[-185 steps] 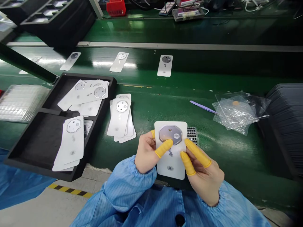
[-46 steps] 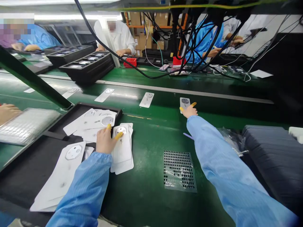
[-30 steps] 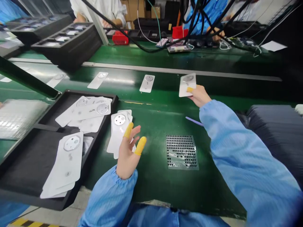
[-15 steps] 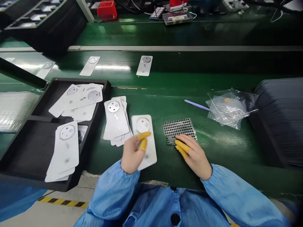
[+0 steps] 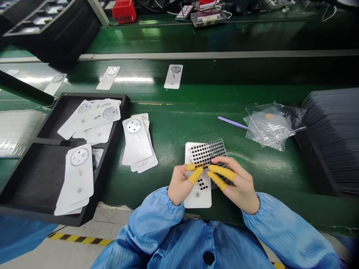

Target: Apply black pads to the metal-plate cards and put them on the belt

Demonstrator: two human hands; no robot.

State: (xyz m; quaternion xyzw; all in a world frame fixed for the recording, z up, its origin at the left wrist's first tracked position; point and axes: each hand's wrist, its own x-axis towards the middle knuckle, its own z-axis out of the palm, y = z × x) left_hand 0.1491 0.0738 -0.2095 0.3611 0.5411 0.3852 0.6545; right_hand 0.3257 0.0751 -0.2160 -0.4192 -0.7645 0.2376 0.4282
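A white phone-back-like panel (image 5: 197, 201) with a round camera area lies in front of me, partly under a clear sheet of black adhesive dots (image 5: 208, 149). My left hand (image 5: 182, 183) wears yellow finger cots and pinches the sheet's lower left edge between thumb and finger. My right hand (image 5: 238, 183), also in yellow finger cots, grips the sheet's lower right part, one bare finger lying across it. Several black dots show on the sheet's lower corner, over the panel. The fingertips hide part of the sheet and the panel's middle.
Left stands a black tray (image 5: 127, 112) with white panels, beside a stack of panels (image 5: 137, 144). Purple tweezers (image 5: 232, 122) and clear plastic bags (image 5: 269, 129) lie right, near stacked dark trays (image 5: 333, 142). More panels (image 5: 173, 76) lie further back.
The white panel has moved right, under the dotted sheet. My left hand has moved right from the panel to the sheet and now pinches its edge. The sheet has shifted slightly left.
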